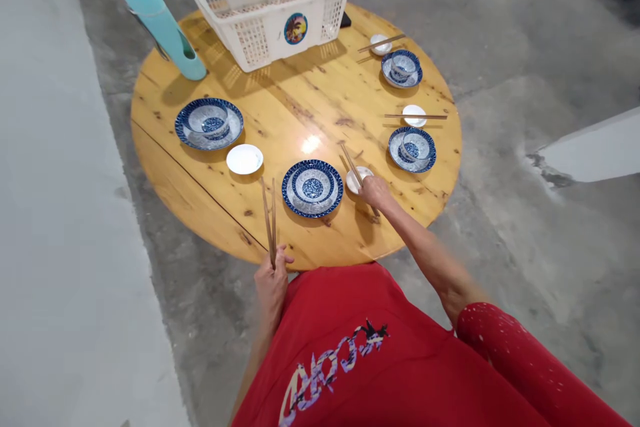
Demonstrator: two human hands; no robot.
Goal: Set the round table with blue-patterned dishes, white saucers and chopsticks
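Landmark: round blue-and-white ceramic plate (313, 213). Left hand (273, 283), near-left of plate, fingers closed around slim brown wooden chopsticks (274, 217), far ends splayed. Right hand (376, 192), right of plate, fingers pinching a second brown wooden pair (353, 165) over a small round white ceramic saucer (353, 182) (contact unclear). Chopsticks: probably light, stiff, prone to roll; best gripped mid-length. Saucer, just right of plate: likely fragile, hold by rim.
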